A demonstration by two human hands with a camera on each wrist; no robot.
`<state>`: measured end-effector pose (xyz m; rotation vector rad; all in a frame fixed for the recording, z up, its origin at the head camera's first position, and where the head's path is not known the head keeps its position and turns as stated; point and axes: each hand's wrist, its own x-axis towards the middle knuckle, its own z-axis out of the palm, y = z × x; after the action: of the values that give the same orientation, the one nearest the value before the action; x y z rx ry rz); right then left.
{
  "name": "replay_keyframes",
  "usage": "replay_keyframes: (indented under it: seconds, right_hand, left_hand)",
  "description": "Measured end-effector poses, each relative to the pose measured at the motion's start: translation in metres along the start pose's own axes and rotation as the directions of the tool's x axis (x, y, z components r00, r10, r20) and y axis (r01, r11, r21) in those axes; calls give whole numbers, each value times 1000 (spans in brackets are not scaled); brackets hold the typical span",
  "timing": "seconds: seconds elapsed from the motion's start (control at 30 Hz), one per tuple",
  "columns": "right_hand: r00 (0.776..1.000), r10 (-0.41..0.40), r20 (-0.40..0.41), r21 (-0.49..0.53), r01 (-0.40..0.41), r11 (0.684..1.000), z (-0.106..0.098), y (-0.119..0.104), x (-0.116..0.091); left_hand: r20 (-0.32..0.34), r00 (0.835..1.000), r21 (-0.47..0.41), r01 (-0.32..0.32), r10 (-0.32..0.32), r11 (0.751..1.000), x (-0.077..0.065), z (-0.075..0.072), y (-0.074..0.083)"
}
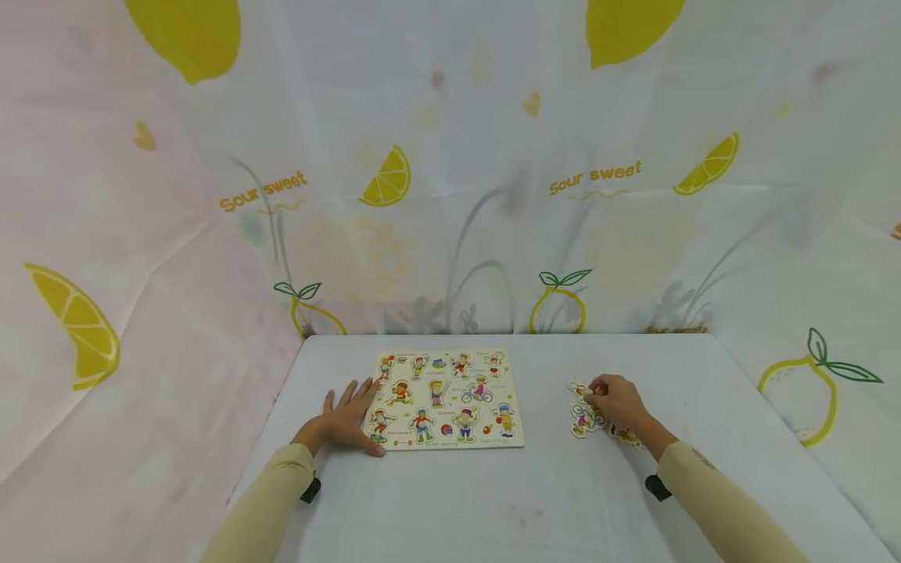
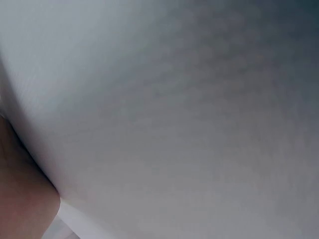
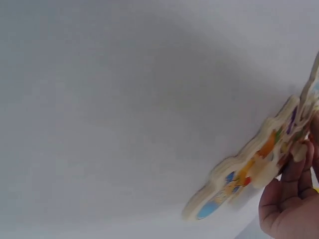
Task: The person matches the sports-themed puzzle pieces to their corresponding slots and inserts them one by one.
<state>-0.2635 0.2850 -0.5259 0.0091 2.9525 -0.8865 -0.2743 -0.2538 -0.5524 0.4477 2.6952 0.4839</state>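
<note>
A wooden puzzle board [image 1: 450,450] printed with children at sports lies flat on the white table. My left hand [image 1: 349,422] rests with spread fingers on its left edge. Right of the board, loose puzzle pieces [image 1: 583,422] lie in a small group, one showing a bicycle. Over them, my right hand [image 1: 618,403] has thumb and fingertips together on a piece, whose picture they partly cover. The right wrist view shows the curled fingers [image 3: 294,191] beside a piece with a blue and orange figure [image 3: 244,174]. Only a blurred bit of my left hand [image 2: 25,194] enters the left wrist view.
The white table [image 1: 450,508] reaches back to a hanging cloth [image 1: 450,156] printed with lemons, which also covers both sides. More pieces [image 1: 625,436] lie partly hidden under the right hand. A dark strap end sits below each wrist.
</note>
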Motion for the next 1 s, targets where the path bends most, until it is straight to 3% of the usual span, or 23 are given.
replay_keyframes:
  seconds: [0.17,0.3,0.53,0.83,1.0]
  right_hand:
    - [1000,-25,9,-68,26,997,-2,-4,4]
    - [996,-91,-11,-96,89,991,-2,-8,5]
    - [961,-246,-125,-17,246,969,-8,-36,10]
    - [954,-269,-134,49,278,959,-1,-55,11]
    - [948,-279,-156,14,284,959,2,-64,12]
  left_hand:
    - [21,1000,-6,1,-1,1000,-4,-4,7]
    - [31,999,0,-12,12,1000,-4,-2,5]
    - [-6,1000,19,7,-7,1000,3,6,-5]
    - [-10,1000,-3,-5,5,1000,2,9,-6]
    - [-5,1000,3,-6,6,1000,0,3,-4]
